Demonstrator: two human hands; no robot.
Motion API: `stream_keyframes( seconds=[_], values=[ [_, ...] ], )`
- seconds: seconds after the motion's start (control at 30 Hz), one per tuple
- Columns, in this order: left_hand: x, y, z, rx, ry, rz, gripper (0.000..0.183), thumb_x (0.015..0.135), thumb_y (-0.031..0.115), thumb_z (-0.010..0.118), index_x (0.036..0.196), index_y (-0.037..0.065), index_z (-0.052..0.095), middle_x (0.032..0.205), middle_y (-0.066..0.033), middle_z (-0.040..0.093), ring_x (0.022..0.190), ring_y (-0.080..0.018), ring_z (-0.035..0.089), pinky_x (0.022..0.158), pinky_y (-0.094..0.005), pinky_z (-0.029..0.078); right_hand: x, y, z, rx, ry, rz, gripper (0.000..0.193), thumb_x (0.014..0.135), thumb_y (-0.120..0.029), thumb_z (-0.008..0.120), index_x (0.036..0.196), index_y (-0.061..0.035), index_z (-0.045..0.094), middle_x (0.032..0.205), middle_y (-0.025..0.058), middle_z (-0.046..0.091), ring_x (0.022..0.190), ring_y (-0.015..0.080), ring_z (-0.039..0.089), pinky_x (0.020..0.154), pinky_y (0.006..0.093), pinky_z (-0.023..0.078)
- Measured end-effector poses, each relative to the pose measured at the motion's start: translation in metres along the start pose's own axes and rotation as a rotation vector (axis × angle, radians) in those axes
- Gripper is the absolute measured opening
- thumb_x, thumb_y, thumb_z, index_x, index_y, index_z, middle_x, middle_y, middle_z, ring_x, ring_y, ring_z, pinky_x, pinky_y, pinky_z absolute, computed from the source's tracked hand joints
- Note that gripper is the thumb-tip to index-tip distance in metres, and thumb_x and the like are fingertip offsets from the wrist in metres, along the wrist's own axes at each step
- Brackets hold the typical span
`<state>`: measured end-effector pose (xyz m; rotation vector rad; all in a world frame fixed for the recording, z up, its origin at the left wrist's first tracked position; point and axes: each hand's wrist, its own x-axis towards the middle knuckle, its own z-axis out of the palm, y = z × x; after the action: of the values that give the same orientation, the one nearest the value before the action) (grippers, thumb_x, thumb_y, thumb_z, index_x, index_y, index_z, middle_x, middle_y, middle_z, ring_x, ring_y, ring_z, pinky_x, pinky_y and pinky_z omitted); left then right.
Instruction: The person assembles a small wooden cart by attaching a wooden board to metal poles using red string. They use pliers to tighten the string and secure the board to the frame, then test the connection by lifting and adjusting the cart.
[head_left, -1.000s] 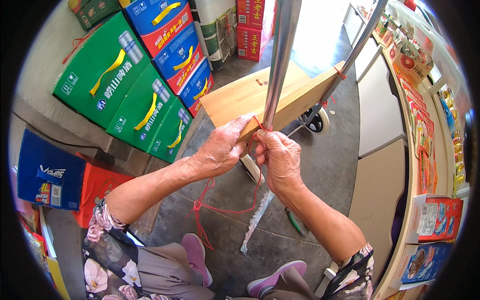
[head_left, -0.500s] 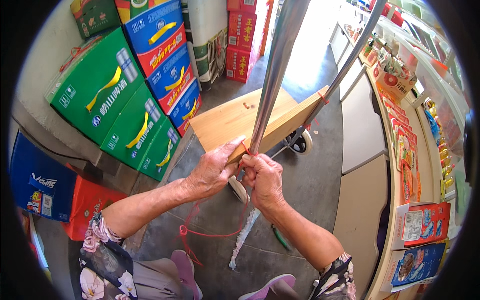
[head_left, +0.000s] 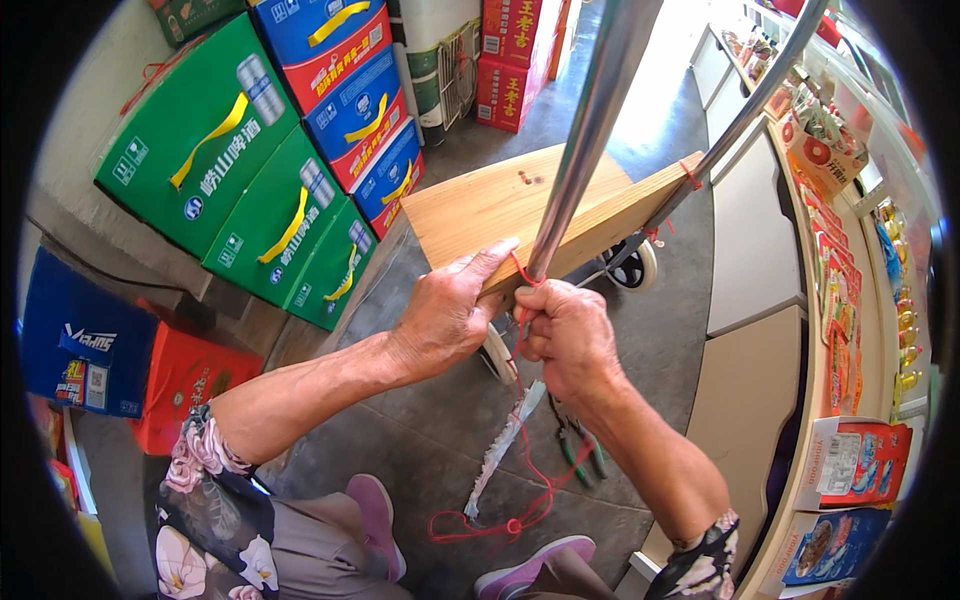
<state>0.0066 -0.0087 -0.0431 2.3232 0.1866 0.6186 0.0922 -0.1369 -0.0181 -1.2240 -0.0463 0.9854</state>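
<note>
Head view, hands (head_left: pixel 582 338) partly hiding red cord (head_left: pixel 514 525) and board (head_left: pixel 500 205), pole (head_left: pixel 589 130) cropped

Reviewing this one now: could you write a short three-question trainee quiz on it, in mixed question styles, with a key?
1. True or false: the left hand is touching the wood.
2. What does the right hand hold?
3. Fill in the blank: the green-handled pliers lie on the ____.

Key:
1. True.
2. The red cord.
3. Floor.
</note>
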Motion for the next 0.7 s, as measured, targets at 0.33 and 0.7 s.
stream_keyframes(
  seconds=[0.33,0.7],
  values=[
    [0.010,0.019,-0.009,0.331,-0.116,-0.063,0.032,0.081,0.025,0.068,0.102,0.004,0.055,0.087,-0.0190,0.064,0.080,-0.0397,0.063,0.064,-0.0428,0.051,0.002,-0.036,-0.004,-0.344,-0.063,0.233,0.021,0.081,-0.012,0.065,0.065,-0.0041,0.055,0.049,-0.0074,0.027,0.039,0.0053,0.020,0.040,0.0260,0.017],
    [0.026,0.019,0.001,0.526,-0.152,-0.015,0.038,0.080,0.034,0.063,0.087,-0.001,0.050,0.063,-0.0218,0.061,0.061,-0.0384,0.064,0.053,-0.0461,0.051,-0.004,-0.035,0.000,-0.380,0.003,0.133,0.020,0.076,-0.008,0.064,0.060,-0.0065,0.052,0.049,-0.0070,0.031,0.037,0.0039,0.022,0.037,0.0230,0.016]
  ],
)
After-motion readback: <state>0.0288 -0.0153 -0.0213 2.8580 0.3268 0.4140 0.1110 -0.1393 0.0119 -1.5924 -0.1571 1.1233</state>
